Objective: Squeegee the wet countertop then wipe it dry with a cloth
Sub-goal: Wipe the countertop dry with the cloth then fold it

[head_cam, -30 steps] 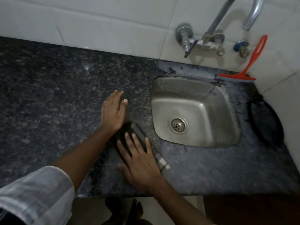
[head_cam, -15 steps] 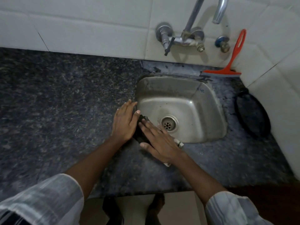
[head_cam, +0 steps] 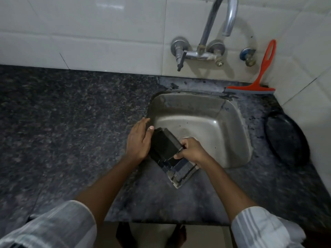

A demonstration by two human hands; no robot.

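A dark folded cloth (head_cam: pixel 166 149) with a pale striped end lies across the front left corner of the steel sink (head_cam: pixel 238 133), partly over the basin. My right hand (head_cam: pixel 192 151) is closed on the cloth's right edge. My left hand (head_cam: pixel 138 140) rests flat with fingers together on the cloth's left edge and the dark speckled countertop (head_cam: pixel 71 131). The red squeegee (head_cam: pixel 258 81) leans against the tiled wall behind the sink at the back right, with neither hand on it.
A chrome tap (head_cam: pixel 215 33) is mounted on the white tiled wall above the sink. A dark round pan (head_cam: pixel 286 138) sits on the counter right of the sink by the side wall. The counter's front edge runs just below my forearms.
Both hands slid the cloth rightward over the counter to the sink's edge. My right hand went from flat on the cloth to gripping its edge.
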